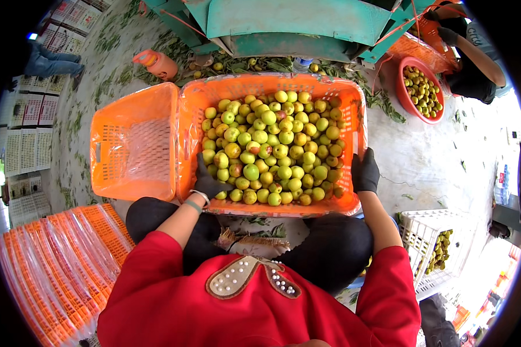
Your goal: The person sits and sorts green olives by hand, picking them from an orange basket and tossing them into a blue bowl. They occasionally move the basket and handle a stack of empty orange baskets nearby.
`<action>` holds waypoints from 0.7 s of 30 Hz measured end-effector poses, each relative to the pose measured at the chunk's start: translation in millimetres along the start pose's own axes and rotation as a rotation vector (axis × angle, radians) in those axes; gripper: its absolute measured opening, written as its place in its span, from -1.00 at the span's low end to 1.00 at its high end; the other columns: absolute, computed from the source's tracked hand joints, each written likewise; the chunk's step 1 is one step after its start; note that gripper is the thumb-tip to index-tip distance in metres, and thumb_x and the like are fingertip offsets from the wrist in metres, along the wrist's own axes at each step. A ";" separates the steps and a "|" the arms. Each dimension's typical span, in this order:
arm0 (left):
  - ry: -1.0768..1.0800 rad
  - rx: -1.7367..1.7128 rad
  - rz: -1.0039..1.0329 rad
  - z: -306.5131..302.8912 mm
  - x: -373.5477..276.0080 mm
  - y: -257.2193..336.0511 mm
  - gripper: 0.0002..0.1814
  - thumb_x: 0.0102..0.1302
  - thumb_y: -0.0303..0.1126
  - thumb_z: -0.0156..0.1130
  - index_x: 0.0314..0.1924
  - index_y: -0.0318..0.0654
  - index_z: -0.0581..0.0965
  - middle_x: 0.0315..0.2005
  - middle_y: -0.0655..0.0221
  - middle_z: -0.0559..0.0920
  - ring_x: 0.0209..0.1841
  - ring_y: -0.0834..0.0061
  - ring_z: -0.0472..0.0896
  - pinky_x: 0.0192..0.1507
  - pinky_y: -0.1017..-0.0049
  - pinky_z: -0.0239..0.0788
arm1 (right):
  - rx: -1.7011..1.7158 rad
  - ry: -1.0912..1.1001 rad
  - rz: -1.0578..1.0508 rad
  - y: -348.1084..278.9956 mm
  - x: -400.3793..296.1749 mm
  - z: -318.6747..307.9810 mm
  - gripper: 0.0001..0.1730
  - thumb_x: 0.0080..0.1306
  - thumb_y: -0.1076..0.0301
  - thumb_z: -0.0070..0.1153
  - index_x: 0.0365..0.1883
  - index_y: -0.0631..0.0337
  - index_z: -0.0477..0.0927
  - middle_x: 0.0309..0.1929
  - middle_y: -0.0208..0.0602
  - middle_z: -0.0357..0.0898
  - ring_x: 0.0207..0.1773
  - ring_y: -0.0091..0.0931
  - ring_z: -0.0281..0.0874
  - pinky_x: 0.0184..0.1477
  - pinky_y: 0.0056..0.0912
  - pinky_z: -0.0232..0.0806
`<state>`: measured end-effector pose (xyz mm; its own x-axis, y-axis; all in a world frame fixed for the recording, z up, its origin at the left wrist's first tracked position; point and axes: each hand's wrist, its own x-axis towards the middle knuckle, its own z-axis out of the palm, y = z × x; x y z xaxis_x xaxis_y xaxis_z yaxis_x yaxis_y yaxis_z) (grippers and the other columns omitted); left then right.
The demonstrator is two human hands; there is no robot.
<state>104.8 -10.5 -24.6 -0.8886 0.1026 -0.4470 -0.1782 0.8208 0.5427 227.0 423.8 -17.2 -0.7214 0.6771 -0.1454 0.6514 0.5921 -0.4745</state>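
A large orange plastic crate (358,130), lined with clear film, stands before me and is heaped with green-yellow jujubes (278,147), some with reddish-brown patches. My left hand (209,180), in a dark glove, reaches inside the crate's left end and touches the fruit at the near corner; whether it grips anything is hidden. On the outside of the right end rests my right hand (365,171), also in a dark glove, its fingers against the crate wall and its thumb near the rim. A smaller-looking orange crate (94,173), film-lined and without fruit, adjoins the left side.
Green machinery (295,19) stands beyond the crate, with leaves around its base. A pink basin (403,97) of fruit is near a co-worker's gloved hand (448,36). Stacked orange crates (65,264) lie left, a white crate (421,217) right, an orange jug (161,65) upper left.
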 end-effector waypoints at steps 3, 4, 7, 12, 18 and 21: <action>0.070 -0.058 -0.014 11.4 10.5 19.6 0.60 -0.43 -0.27 0.68 0.43 -0.09 -0.38 0.35 -0.05 0.04 0.38 0.03 0.11 0.36 0.14 0.11 | -0.013 -0.007 0.047 2.4 0.6 1.0 -0.62 0.29 0.08 0.01 -0.01 0.04 0.34 -0.25 0.10 0.60 -0.19 0.08 0.54 -0.20 0.11 0.37; 0.118 -0.110 0.073 18.0 17.8 10.0 0.59 -0.46 -0.33 0.67 0.44 -0.08 -0.34 0.34 -0.06 0.04 0.36 0.01 0.13 0.35 0.14 0.14 | -0.006 -0.004 0.030 -0.4 -1.0 1.9 -0.61 0.29 0.08 0.02 0.01 0.04 0.34 -0.23 0.10 0.60 -0.19 0.07 0.54 -0.19 0.10 0.38; 0.185 -0.034 0.366 12.7 26.6 40.4 0.42 -0.39 -0.37 0.64 0.45 -0.14 -0.11 0.30 -0.02 0.17 0.32 0.04 0.23 0.34 0.18 0.16 | -0.026 0.010 0.022 -1.8 -0.8 1.5 -0.61 0.29 0.08 0.03 0.00 0.05 0.35 -0.22 0.09 0.60 -0.18 0.07 0.54 -0.19 0.09 0.38; -0.368 -0.450 0.439 -28.7 43.9 92.4 0.05 -0.02 -0.55 0.46 0.44 -0.07 0.08 0.31 0.29 0.27 0.25 0.40 0.35 0.14 0.43 0.39 | -0.043 0.011 0.032 -1.0 -2.4 0.6 -0.61 0.29 0.08 0.03 -0.01 0.05 0.35 -0.22 0.10 0.60 -0.18 0.07 0.54 -0.18 0.09 0.38; 0.699 0.272 0.394 -98.8 80.0 44.8 -0.21 -0.03 -0.34 0.50 0.20 -0.39 0.35 0.08 0.06 0.51 0.09 0.15 0.52 0.12 0.29 0.37 | -0.063 -0.029 0.040 0.7 0.9 -0.9 -0.60 0.29 0.08 0.03 0.01 0.04 0.31 -0.23 0.11 0.60 -0.18 0.09 0.53 -0.18 0.12 0.36; 0.283 -0.387 -0.070 -97.2 99.1 -1.3 -0.46 0.07 -0.21 0.44 -0.02 -0.42 0.55 -0.18 0.22 0.66 -0.16 0.29 0.62 -0.07 0.36 0.41 | -0.109 -0.033 0.062 -1.1 0.7 -0.3 -0.59 0.29 0.08 0.04 0.00 0.04 0.30 -0.24 0.13 0.60 -0.19 0.11 0.53 -0.19 0.13 0.36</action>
<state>-24.1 -56.1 -0.5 -0.9393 -0.1462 -0.3103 -0.3382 0.5456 0.7668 225.9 423.8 -16.5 -0.6851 0.7001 -0.2013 0.7155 0.5948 -0.3665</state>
